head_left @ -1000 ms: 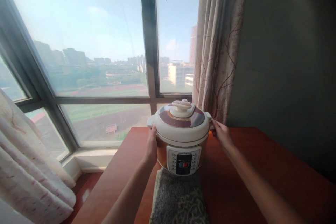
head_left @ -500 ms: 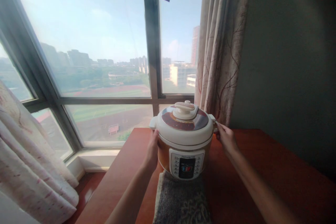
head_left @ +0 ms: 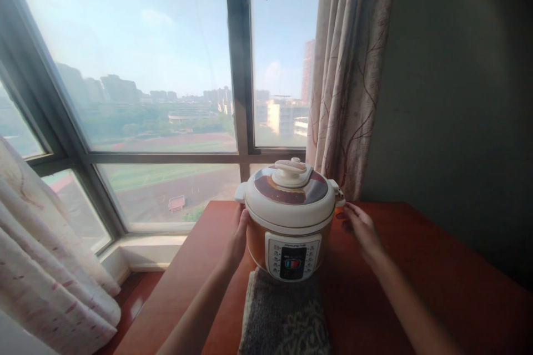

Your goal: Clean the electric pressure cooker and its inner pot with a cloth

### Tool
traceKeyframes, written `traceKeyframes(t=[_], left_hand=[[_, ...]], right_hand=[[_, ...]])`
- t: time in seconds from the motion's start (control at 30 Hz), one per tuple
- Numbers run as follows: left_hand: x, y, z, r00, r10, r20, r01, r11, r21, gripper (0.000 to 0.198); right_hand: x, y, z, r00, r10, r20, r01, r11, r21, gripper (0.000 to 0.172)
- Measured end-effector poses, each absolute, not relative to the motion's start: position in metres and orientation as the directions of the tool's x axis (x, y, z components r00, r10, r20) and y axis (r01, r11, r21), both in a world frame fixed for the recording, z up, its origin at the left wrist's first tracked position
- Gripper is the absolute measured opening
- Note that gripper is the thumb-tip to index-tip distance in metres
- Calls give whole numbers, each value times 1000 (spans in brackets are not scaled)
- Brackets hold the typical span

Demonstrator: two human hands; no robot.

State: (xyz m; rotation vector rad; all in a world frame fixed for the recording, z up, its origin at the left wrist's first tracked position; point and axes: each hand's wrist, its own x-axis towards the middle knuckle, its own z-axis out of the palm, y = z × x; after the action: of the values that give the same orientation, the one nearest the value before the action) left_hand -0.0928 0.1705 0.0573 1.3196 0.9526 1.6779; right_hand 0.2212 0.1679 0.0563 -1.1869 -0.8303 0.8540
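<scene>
A white and brown electric pressure cooker stands on the red-brown table with its lid on and control panel facing me. My left hand grips its left side, thumb against the body below the white side handle; the other fingers are mostly hidden. Just under the right handle, my right hand has its fingers loosely extended and parted, the tips close to the handle. Whether they touch it I cannot tell. A folded dark grey patterned towel lies in front of the cooker, its far end reaching to the cooker's base.
The table spreads to both sides of the cooker. Behind it stand a large window and a patterned curtain. Another curtain hangs at the left, beside the table's left edge. A dark wall is at the right.
My right hand has loosened from the right handle and dropped slightly below it, fingers parting. My left hand stays at the cooker's left side. The view has shifted slightly.
</scene>
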Motion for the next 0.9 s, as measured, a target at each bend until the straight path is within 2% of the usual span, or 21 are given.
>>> traceKeyframes(t=[0.1,0.2,0.23,0.3,0.37,0.47,0.6,0.67,0.73,0.8,0.9], left_hand=[[-96,167,47,-163,901,403,-62,-417,907,53],[-98,165,27,-185,907,378,-27,-389,921,56],[-98,165,20,-193,909,370,-18,-381,924,56],[-98,164,9,-208,909,362,-10,-372,928,58],[-98,165,0,-211,905,368,6,-375,927,58],[-98,165,-6,-193,900,392,69,-386,920,61],[-99,164,-11,-171,903,394,132,-376,917,65],[-100,163,-13,-161,906,391,136,-372,918,64],[-100,163,-14,-154,907,393,140,-373,917,64],[-100,163,-16,-157,904,399,147,-378,914,63],[-101,164,-17,-162,898,409,161,-385,909,63]], right_hand=[[216,141,39,492,847,202,53,202,-978,59],[196,105,19,487,782,390,308,264,-914,43],[186,91,13,443,782,438,364,290,-885,38],[164,66,5,227,817,530,451,394,-801,28],[142,46,1,-41,824,565,509,504,-698,27],[118,28,-6,-346,762,547,565,635,-527,31],[107,26,-27,-642,551,532,586,801,-123,42],[106,27,-40,-693,470,546,599,798,73,40],[105,27,-49,-696,417,585,621,758,199,38],[104,26,-53,-695,369,617,631,725,277,36],[100,20,-56,-683,337,649,651,683,331,35]])
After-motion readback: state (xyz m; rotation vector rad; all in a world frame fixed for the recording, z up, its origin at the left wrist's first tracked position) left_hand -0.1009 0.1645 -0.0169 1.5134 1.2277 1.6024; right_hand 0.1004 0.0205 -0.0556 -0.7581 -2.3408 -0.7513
